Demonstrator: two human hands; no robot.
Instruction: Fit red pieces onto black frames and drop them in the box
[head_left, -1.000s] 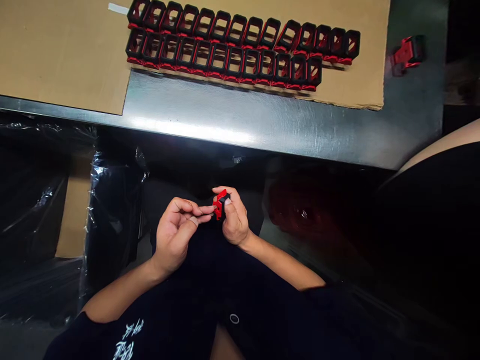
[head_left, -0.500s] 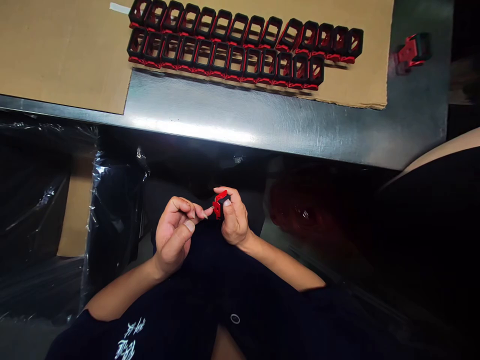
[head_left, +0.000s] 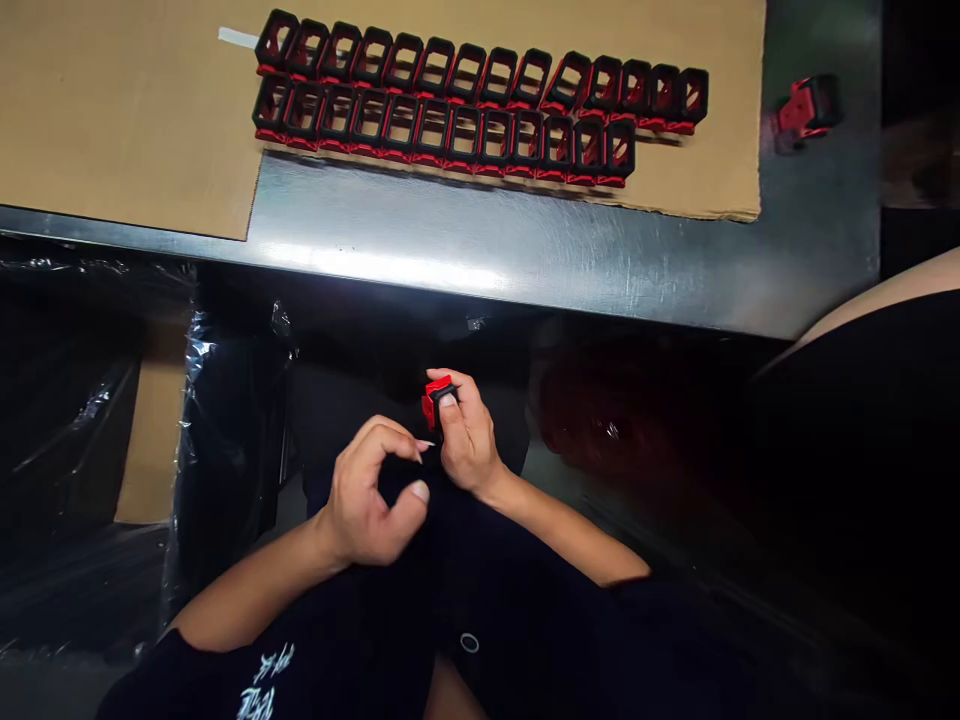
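Tightly, right hand (head_left: 466,440), pinching red-black part (head_left: 437,399)

A steel table (head_left: 525,255) bears cardboard (head_left: 127,120) under two rows of seemingly plastic frames (head_left: 465,100).

Dark gap between hands (head_left: 469,435) and steel table (head_left: 450,240), black-red plastic frames (head_left: 442,130) crowding the cardboard sheet (head_left: 112,120), plastic-wrapped box (head_left: 154,430) left

Harsh glare streaks along the steel surface (head_left: 382,266) under light from above, while everything below its edge falls dim. Plastic wrap (head_left: 232,450) catches small, sharp highlights, deep shadow swallows the right side, the left hand (head_left: 367,490) looks slightly soft, and the wide lens bends the frame's edges.
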